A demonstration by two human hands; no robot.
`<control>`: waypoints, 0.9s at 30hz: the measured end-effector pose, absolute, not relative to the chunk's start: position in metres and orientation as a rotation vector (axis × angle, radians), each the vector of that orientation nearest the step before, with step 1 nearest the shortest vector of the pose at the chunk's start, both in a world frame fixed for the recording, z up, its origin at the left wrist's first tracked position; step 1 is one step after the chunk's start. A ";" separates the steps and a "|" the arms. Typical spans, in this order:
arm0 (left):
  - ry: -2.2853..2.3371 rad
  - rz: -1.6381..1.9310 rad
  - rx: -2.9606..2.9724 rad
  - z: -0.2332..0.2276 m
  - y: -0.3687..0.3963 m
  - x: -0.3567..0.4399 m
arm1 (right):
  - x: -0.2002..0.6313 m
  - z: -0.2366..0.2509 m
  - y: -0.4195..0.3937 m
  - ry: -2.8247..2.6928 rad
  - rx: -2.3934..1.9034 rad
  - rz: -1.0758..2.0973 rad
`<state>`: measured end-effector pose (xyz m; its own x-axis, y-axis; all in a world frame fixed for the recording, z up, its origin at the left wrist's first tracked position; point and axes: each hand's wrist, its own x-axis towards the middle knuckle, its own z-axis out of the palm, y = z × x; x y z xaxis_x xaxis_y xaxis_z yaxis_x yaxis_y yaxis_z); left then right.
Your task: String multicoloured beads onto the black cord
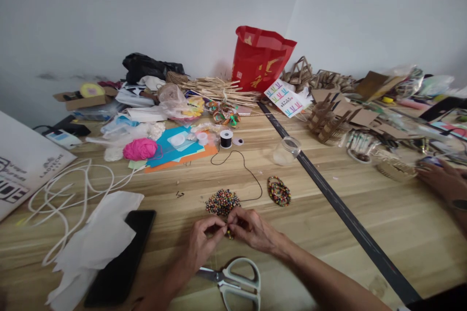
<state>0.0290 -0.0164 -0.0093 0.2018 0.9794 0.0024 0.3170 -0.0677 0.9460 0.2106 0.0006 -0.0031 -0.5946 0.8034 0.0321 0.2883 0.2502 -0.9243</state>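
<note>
Fingertips of left hand (203,240) and right hand (251,229) pinch small coloured beads (229,233) on thin black cord (251,175); a slip could scatter them into the heaped multicoloured bead pile (222,202) just beyond.

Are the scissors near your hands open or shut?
Shut, as far as shows: the scissors lie flat on the table, loops side by side, blades together, partly hidden under the left wrist.

You're at a craft workshop table, wooden tabletop (365,194) strewn with colored beads (222,201), thread spool (226,138), pink yarn (140,148), colored paper sheets (175,151), bamboo sticks (219,88), cardboard models (328,119), scissors (237,282)
</note>
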 end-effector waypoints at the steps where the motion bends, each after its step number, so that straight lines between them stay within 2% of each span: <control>1: 1.273 0.900 1.545 -0.010 -0.016 0.028 | 0.211 -0.006 0.001 -2.021 -0.992 1.321; 14: 1.249 0.887 1.512 -0.020 -0.012 0.026 | 0.210 -0.004 0.001 -2.122 -1.004 1.041; 27: 1.276 0.892 1.425 -0.013 -0.011 0.031 | 0.215 0.000 0.004 -2.038 -0.993 1.347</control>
